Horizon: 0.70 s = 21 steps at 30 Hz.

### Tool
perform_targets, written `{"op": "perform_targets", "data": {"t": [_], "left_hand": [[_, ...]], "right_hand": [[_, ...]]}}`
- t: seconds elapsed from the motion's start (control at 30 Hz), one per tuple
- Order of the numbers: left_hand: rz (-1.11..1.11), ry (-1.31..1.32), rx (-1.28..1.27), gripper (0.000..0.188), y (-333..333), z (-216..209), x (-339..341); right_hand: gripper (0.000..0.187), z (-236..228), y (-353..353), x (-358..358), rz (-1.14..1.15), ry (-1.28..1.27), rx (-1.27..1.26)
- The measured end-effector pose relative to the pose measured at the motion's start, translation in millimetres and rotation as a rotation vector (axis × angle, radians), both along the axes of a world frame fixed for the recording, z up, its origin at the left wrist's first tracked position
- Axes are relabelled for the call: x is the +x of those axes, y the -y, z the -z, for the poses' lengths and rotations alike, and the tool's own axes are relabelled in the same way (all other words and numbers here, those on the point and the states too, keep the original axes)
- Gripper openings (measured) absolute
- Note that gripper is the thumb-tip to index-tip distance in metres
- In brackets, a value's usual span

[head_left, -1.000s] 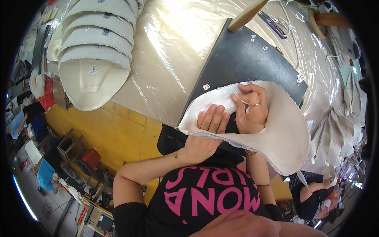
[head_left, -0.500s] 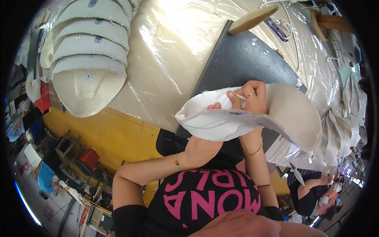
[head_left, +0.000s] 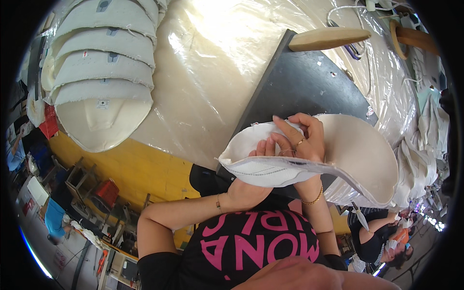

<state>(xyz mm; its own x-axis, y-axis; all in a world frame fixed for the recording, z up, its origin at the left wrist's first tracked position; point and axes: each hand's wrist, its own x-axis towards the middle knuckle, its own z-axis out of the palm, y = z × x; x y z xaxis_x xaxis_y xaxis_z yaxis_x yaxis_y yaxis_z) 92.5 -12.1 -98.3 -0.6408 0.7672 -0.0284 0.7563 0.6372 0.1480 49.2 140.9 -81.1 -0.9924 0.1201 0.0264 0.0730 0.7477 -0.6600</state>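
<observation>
A white, shell-shaped fabric piece (head_left: 362, 150) with a grey edge and stitched lines on its near side is in both my hands, hollow side up. My left hand (head_left: 247, 192) grips its left part from below, fingertips showing inside the hollow. Its thumb is hidden. My right hand (head_left: 307, 137), with a ring on one finger, reaches into the hollow, its bent fingers against the white lining close to the left fingertips. The near edge hides part of this hand. A thin thread seems to run by the fingers.
Similar white shells (head_left: 104, 121) are nested in a row at the left. A dark board (head_left: 309, 82) lies on the plastic-covered table (head_left: 193, 96), with a wooden peg (head_left: 328, 38) at its far end. More pale pieces (head_left: 411, 169) hang at the right, near another person (head_left: 377, 237).
The piece and my hands sit slightly lower and to the right in view. My right fingers have straightened somewhat and moved nearer the left fingertips. The table has shifted in view too.
</observation>
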Motion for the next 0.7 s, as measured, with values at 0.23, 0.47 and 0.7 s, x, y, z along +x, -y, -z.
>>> {"op": "perform_targets", "data": {"t": [0.23, 0.47, 0.7], "left_hand": [[0.040, -0.127, -0.028, 0.048, 0.5, -1.1, -3.5], [0.005, -0.156, -0.030, 0.056, 0.1, 1.1, -5.3], [-0.015, 0.190, 0.152, 0.061, 6.8, -0.7, -7.9]], "right_hand": [[0.018, 5.5, 5.6, -1.7, 0.041, -0.021, 0.024], [0.022, 12.6, 4.4, -14.9, 0.050, -0.013, 0.082], [0.032, 14.2, -3.0, -24.0, 0.143, 0.062, 0.025]]}}
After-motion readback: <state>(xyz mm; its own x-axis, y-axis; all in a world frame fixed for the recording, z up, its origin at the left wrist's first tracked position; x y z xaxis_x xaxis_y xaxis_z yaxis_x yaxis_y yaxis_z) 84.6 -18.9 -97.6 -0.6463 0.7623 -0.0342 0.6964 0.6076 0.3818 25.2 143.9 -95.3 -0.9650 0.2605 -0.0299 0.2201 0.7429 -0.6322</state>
